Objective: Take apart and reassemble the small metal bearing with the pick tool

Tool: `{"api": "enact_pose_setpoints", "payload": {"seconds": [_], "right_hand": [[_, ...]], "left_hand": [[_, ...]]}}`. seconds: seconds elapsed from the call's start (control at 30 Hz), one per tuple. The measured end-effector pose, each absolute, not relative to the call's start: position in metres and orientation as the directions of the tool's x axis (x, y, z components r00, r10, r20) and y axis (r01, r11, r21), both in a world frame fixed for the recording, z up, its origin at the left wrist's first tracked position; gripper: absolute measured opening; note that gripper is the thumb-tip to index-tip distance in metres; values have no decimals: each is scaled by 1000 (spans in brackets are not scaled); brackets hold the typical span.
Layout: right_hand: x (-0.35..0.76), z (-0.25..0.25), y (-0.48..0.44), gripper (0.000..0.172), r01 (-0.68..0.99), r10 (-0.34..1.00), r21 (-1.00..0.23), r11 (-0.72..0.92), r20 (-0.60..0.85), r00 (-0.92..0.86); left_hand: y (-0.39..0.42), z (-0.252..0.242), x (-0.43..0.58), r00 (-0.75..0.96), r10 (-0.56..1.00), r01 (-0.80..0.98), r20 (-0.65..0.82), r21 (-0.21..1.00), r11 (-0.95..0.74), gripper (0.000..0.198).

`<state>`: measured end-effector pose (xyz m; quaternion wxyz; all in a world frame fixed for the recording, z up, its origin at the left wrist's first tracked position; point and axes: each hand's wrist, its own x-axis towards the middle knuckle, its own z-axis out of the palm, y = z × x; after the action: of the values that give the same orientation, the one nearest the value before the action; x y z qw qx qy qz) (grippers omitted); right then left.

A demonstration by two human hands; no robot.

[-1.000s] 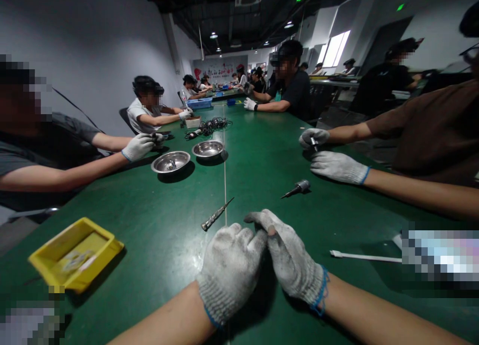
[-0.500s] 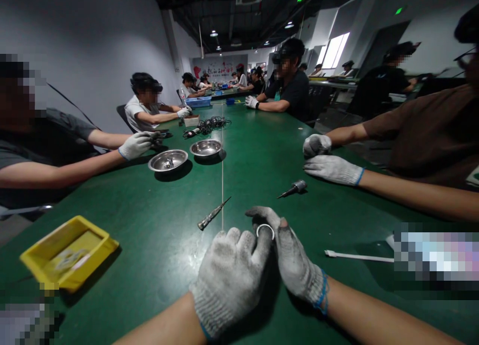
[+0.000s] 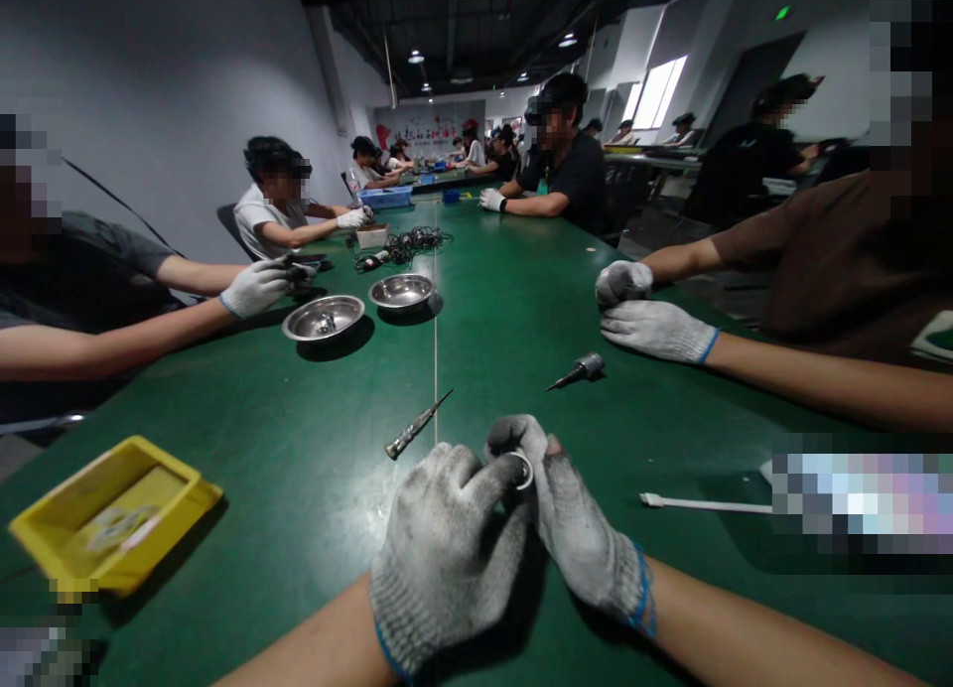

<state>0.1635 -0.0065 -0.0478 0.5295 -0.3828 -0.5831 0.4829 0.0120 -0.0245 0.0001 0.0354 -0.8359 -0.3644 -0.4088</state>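
A thin, pale ring (image 3: pixel 526 472) sits where the fingertips of my two gloved hands meet. My left hand (image 3: pixel 453 533), in a grey-stained white knit glove, is closed, its thumb and forefinger at the ring. My right hand (image 3: pixel 579 528) curls its fingers in from the other side and grips the ring too. The gloves hide part of the ring. Just beyond my left hand lies a slim metal screwdriver (image 3: pixel 408 435). A second tool (image 3: pixel 583 371), with a thick knurled body and thin tip, rests farther off to the right.
A yellow bin (image 3: pixel 160 469) with small pale pieces stands at left. Two steel bowls, a near one (image 3: pixel 302 322) and a far one (image 3: pixel 402 292), sit ahead by a coworker's gloved hands. A white cable (image 3: pixel 707 505) and another person's gloved hands (image 3: pixel 655 330) are at right.
My right fingers have curled in closer against my left fingertips. The ring has turned to a more slanted angle. The whole view has shifted slightly.
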Motion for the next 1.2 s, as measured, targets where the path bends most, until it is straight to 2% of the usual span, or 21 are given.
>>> {"api": "enact_pose_setpoints", "payload": {"seconds": [0.13,0.33,0.57,0.83,1.2], "right_hand": [[161,-46,-6,70,-183,978,-971,153,175,-115],[162,-43,-7,71,-165,968,-967,193,216,-131],[163,-38,-12,68,-188,948,-959,212,248,-197],[161,-28,-16,76,-194,944,-970,147,196,-266],[165,-29,-13,74,-60,909,-964,258,263,-324]], "left_hand": [[-24,-2,10,358,595,578,719,330,-747,22],[-22,-4,1,309,587,539,748,370,-757,25],[-19,4,-3,369,529,473,764,336,-814,22],[-16,4,3,544,421,458,726,164,-874,17],[-14,2,7,617,357,320,701,192,-928,16]]}}
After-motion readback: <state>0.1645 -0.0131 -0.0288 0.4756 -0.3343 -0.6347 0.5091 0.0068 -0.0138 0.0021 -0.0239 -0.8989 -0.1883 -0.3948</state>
